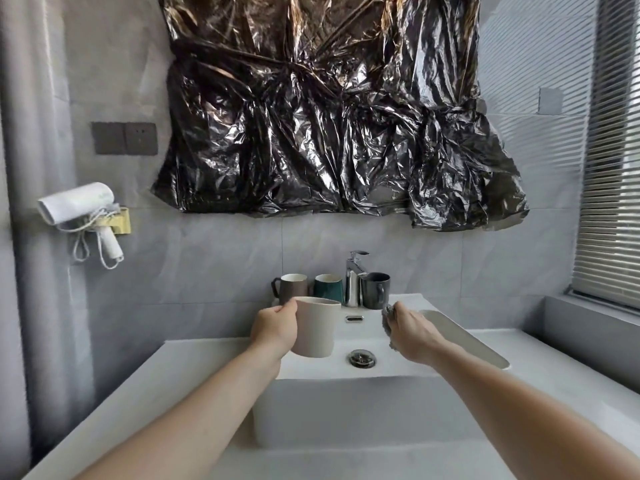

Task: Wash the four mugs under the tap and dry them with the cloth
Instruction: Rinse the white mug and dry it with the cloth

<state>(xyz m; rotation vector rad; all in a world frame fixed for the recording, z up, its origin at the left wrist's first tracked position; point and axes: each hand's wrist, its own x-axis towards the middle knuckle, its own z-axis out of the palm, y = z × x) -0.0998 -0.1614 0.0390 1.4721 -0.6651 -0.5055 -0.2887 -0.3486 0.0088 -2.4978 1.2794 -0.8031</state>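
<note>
My left hand grips a cream mug, held upright over the left part of the white sink. My right hand holds a crumpled grey cloth above the basin's right side. On the ledge behind stand a brown mug and a green mug, left of the chrome tap. A dark grey mug stands right of the tap. No water runs from the tap.
The drain lies at the basin's middle. A white hair dryer hangs on the left wall under a wall socket. Black plastic sheeting covers the wall above. A window blind is at right.
</note>
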